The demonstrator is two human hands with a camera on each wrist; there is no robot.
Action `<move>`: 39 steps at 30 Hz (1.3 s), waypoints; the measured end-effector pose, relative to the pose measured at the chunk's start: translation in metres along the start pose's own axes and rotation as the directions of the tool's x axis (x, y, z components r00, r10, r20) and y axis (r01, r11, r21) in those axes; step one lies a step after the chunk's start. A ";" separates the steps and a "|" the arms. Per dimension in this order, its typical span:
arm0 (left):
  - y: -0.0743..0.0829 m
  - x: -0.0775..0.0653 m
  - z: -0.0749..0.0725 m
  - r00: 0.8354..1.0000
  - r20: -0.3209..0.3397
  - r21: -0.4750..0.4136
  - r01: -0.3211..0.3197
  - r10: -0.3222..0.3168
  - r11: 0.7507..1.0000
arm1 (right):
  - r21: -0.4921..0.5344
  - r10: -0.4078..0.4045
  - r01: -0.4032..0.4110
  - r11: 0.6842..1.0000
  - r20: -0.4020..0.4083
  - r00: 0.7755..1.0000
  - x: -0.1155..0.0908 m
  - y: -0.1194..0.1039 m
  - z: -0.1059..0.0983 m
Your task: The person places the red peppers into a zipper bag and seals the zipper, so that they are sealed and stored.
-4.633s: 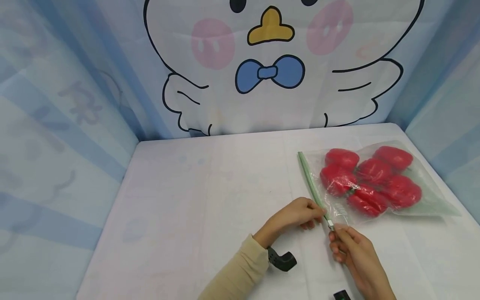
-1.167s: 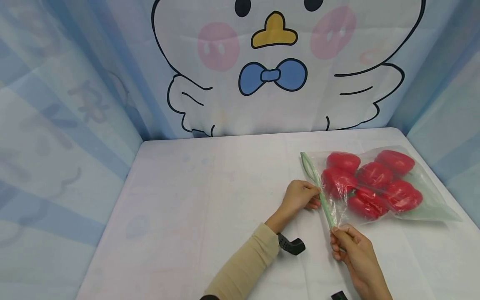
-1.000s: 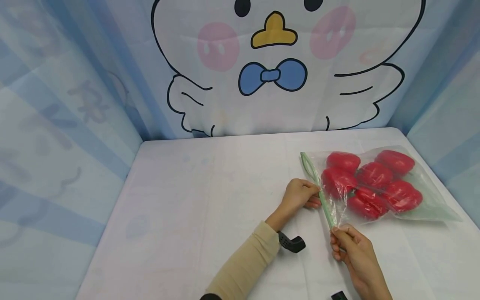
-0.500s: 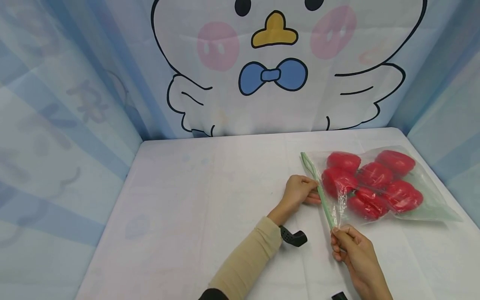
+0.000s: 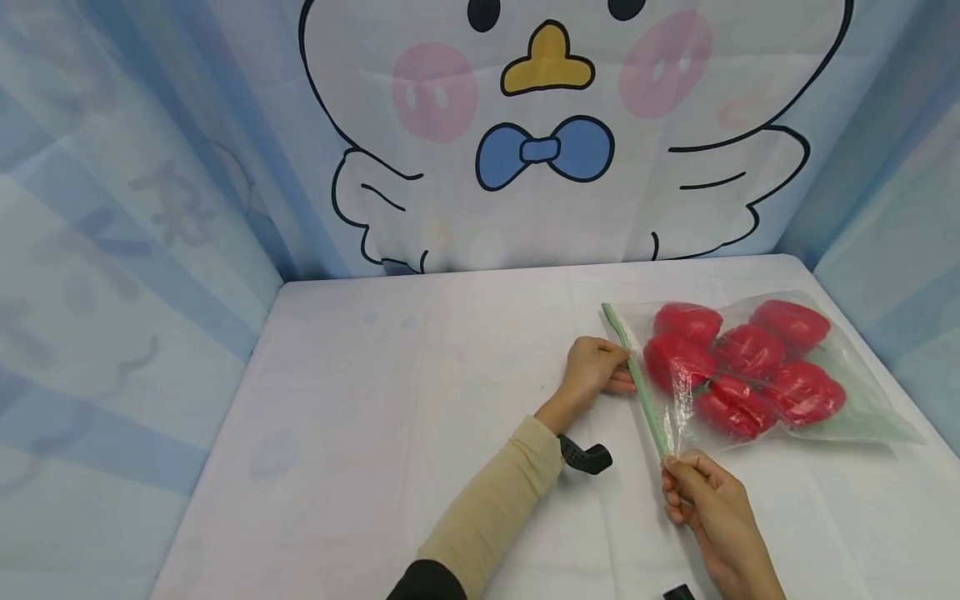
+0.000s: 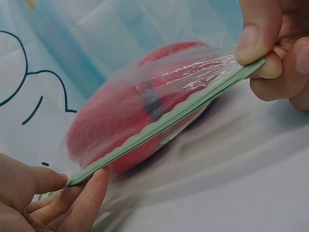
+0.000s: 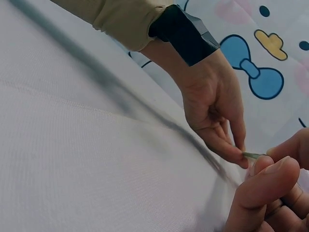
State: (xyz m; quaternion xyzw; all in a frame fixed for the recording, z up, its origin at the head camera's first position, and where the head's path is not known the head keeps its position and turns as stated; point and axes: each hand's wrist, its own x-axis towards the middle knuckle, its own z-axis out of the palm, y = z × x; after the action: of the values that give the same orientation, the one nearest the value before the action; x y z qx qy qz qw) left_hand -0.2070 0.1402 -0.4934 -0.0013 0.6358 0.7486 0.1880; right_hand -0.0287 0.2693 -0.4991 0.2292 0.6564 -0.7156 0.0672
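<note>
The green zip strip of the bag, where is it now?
In the head view, the zip strip runs along the bag's left edge, pinched between the left hand and the right hand.

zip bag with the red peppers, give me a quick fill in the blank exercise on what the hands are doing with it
1. The peppers inside the zip bag are ____ in colour.
2. Both hands pinch the bag's ____ zip strip.
3. The right hand pinches the strip's ____ end, closest to the person.
4. The left hand wears a ____ sleeve.

Missing words: red; green; near; beige
</note>
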 end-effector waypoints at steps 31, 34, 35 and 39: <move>0.020 0.072 -0.004 0.985 -0.172 0.287 0.015 0.036 0.958 | -0.014 0.033 -0.033 0.999 -0.006 0.999 -0.003 0.001 -0.001; 0.021 0.080 -0.005 0.982 -0.173 0.400 -0.002 0.078 0.916 | -0.009 0.029 -0.029 1.000 -0.008 1.000 -0.002 0.000 -0.001; 0.021 0.081 -0.006 0.981 -0.171 0.440 -0.010 0.094 0.898 | -0.008 0.027 -0.027 1.000 -0.008 1.000 -0.001 0.000 -0.001; 0.020 0.080 -0.007 0.974 -0.172 0.553 -0.026 0.145 0.833 | -0.016 0.027 -0.027 1.000 -0.007 1.000 -0.001 0.000 0.000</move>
State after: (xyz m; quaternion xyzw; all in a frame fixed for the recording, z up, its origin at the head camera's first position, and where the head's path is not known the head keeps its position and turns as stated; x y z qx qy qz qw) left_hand -0.2892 0.1538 -0.4948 0.0030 0.8384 0.5393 0.0796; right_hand -0.0277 0.2689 -0.4984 0.2398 0.6592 -0.7086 0.0764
